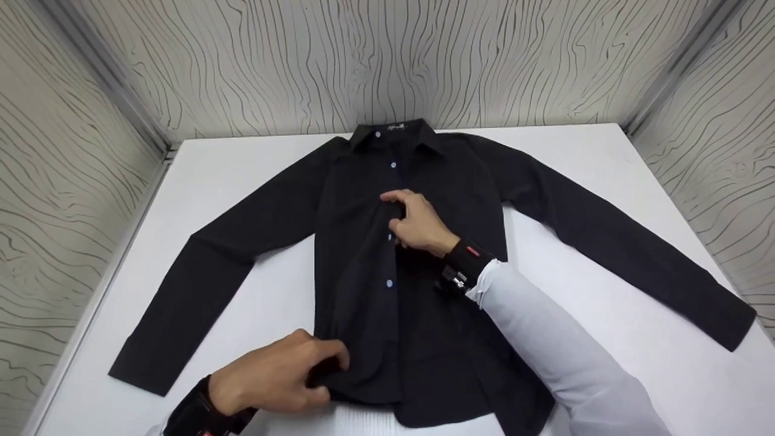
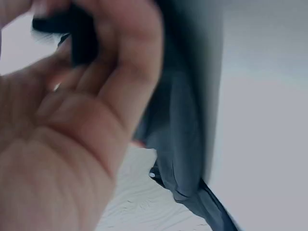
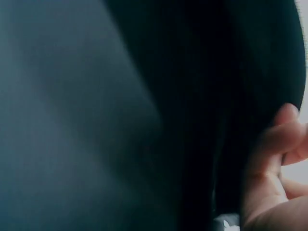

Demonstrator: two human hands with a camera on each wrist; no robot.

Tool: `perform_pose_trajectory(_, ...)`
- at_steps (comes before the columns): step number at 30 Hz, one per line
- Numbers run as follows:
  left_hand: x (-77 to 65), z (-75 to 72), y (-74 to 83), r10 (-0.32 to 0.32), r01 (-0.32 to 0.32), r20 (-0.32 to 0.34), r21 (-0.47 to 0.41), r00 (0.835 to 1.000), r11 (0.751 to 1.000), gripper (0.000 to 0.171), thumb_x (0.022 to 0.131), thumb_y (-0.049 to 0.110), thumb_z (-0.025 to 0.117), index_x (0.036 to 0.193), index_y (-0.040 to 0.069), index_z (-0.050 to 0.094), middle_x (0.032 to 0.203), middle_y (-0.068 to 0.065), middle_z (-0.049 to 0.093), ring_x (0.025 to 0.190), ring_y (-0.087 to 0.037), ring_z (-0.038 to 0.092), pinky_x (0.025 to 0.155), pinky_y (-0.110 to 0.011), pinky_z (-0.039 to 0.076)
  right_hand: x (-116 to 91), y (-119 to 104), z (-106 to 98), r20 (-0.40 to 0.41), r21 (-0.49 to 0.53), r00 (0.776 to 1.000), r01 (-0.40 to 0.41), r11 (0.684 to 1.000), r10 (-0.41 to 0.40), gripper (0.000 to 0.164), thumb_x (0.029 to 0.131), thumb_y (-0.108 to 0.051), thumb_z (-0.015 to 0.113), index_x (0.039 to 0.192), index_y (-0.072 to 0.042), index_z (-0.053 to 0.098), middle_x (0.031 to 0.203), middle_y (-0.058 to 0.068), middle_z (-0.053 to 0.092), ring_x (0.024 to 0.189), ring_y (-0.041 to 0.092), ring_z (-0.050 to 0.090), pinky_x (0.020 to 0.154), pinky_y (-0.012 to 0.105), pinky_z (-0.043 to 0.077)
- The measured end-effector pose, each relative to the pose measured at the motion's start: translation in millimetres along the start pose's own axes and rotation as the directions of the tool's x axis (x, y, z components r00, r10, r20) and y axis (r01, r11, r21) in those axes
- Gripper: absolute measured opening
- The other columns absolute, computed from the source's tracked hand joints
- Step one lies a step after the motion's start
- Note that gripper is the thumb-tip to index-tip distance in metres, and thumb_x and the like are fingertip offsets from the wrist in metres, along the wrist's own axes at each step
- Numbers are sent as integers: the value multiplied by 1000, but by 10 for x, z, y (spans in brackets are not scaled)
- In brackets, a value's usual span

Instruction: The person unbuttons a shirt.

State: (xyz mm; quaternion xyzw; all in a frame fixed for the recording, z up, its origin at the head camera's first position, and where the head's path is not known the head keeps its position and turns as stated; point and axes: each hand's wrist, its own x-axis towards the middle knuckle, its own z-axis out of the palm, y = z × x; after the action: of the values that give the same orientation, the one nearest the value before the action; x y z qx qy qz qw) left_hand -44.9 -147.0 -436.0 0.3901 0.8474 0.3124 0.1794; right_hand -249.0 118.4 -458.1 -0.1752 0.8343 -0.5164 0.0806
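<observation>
A black long-sleeved button-up shirt (image 1: pixel 363 260) lies front up on the white table, collar at the far side and both sleeves spread out. My left hand (image 1: pixel 278 372) grips the hem at its lower left corner; in the left wrist view dark cloth (image 2: pixel 84 36) shows between the curled fingers. Midway up the chest, my right hand (image 1: pixel 421 224) pinches the button edge of the front panel, thumb and forefinger at the cloth. The panel is raised there, and folds run from it down to the hem. In the right wrist view the dark cloth (image 3: pixel 202 96) hides most of the scene.
The white table (image 1: pixel 569 284) shows around the shirt. A wood-grain patterned wall (image 1: pixel 375 60) rises right behind the collar. Similar side panels stand at left and right, with metal corner posts (image 1: pixel 115 66) at the back. The left sleeve (image 1: pixel 200 272) is bent at the elbow.
</observation>
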Motion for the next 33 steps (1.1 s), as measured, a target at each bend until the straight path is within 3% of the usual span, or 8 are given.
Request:
perform_pose_trajectory(5,63,-101,95,-28,33,112,-45,993,998,53,90,44,78,133,18,63,66,23,59,57,10,55,57,-14,47,-125,33,-190,16,-177,998,68,982,-66,56,92,-5,67,146,-12,53,122,14,60,63,17,66,61,32,56)
perform_pose_trajectory(9,281,-186,63,33,-30,-76,41,997,999,48,93,45,74,130,15,65,77,14,61,66,1,58,63,-18,49,-313,29,-479,-19,-310,979,187,932,-203,29,92,-8,69,121,-7,69,97,3,69,73,13,64,70,32,52)
perform_pose_trajectory(13,582,-189,10,85,-54,-191,163,978,985,37,97,37,72,124,11,69,104,2,64,92,-11,62,83,-28,53,-614,55,-761,119,-432,956,294,853,-269,7,93,-11,70,98,-9,76,82,-7,68,72,10,62,69,32,52)
perform_pose_trajectory(18,987,-5,71,207,-178,-60,311,977,933,36,98,37,71,121,9,72,124,-3,64,113,-16,61,100,-34,49,-877,227,-981,192,-537,942,337,774,-277,13,93,-10,70,104,-6,74,99,3,65,89,20,61,83,39,50)
perform_pose_trajectory(23,1225,346,272,228,-263,132,440,965,859,64,87,61,74,134,18,67,140,-3,56,127,-20,52,102,-43,47,-939,397,-1073,91,-594,986,165,787,-138,50,96,-28,72,139,-6,57,119,16,57,101,30,58,88,47,48)
perform_pose_trajectory(26,1282,515,363,223,-280,172,498,960,821,64,78,64,80,129,26,67,135,2,53,118,-18,51,94,-40,49,-957,452,-1067,75,-646,995,96,757,-62,67,94,-42,73,151,-15,49,119,19,53,97,33,56,84,49,48)
perform_pose_trajectory(29,1281,608,387,267,-316,169,506,949,803,36,81,49,85,109,29,72,117,7,56,102,-11,52,81,-29,46,-935,517,-1044,125,-672,988,149,725,-88,53,94,-38,75,139,-15,60,110,16,53,90,32,54,79,47,47)
perform_pose_trajectory(33,1220,654,386,335,-395,211,442,918,805,11,87,32,82,93,30,74,99,13,57,93,-3,56,74,-20,40,-876,625,-1076,140,-659,962,266,703,-233,7,88,-8,74,91,-8,67,85,8,55,76,28,53,70,43,46)
